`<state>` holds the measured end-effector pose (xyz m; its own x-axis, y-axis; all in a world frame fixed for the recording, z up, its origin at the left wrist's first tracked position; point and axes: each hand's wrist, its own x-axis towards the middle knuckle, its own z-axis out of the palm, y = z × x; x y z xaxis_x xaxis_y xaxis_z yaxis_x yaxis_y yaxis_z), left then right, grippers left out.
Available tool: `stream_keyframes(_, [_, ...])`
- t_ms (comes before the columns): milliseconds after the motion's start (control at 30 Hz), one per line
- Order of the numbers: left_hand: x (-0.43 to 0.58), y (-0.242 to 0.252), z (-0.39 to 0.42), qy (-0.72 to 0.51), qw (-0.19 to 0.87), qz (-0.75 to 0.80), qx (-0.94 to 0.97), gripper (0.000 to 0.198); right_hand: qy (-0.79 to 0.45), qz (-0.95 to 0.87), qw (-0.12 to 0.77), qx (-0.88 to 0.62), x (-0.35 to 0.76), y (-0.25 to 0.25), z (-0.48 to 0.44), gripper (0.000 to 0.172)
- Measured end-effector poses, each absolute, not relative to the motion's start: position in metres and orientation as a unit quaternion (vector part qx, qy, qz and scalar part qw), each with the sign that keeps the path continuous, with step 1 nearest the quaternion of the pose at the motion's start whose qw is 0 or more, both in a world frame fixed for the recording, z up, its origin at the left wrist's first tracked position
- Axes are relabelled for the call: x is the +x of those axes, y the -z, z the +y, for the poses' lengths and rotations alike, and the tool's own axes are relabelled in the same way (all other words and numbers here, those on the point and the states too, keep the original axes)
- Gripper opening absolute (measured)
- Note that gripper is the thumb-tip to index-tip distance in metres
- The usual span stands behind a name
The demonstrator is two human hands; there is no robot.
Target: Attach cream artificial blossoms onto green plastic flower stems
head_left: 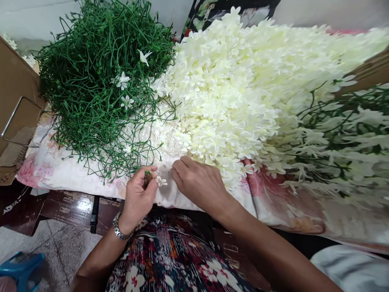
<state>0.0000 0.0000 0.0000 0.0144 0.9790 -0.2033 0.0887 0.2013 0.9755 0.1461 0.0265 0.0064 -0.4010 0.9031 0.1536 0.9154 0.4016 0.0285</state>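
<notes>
My left hand [139,194] is closed in a pinch on a thin green stem [147,174] with a small white flower [161,181] at its tip. My right hand [197,182] lies knuckles-up just right of that flower, fingers curled under at the edge of the white petal heap; what they hold is hidden. A big heap of loose cream-white fabric flowers [243,89] fills the middle. To its left lies a tangled pile of green plastic stems [100,77], a few with white flowers on them.
Everything rests on a floral cloth [54,170] spread over a low surface. Stems with flowers fitted lie at the right [343,138]. A cardboard box [15,89] with a wire handle stands at the left. A blue object [21,269] lies on the floor bottom left.
</notes>
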Motion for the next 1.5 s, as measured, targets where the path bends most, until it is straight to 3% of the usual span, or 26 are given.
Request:
stream_keyframes(200, [0.002,0.0,-0.005,-0.446,0.533,0.559,0.452,0.004,0.018,-0.838,0.045,-0.544,0.169,-0.015,0.003,0.02])
stream_keyframes(500, [0.008,0.005,-0.009,-0.483,0.522,0.561,0.424,0.007,0.012,-0.83,0.097,-0.549,0.168,-0.001,0.0,0.019])
stream_keyframes(733, [0.015,0.007,-0.008,-0.51,0.512,0.561,0.405,0.007,-0.206,-0.789,0.308,-0.491,0.164,-0.019,-0.01,0.007])
stream_keyframes(833, [0.018,0.005,-0.009,-0.51,0.509,0.56,0.409,0.006,-0.231,-0.772,0.349,-0.478,0.156,-0.021,-0.012,0.009])
stream_keyframes(1167, [0.019,0.007,-0.015,-0.503,0.392,0.562,0.527,0.004,-0.251,-0.721,0.37,-0.529,0.146,-0.008,-0.007,0.011])
stream_keyframes(1500, [0.014,0.009,-0.015,-0.506,0.262,0.47,0.674,0.018,-0.28,-0.709,0.373,-0.529,0.149,-0.01,-0.007,0.009])
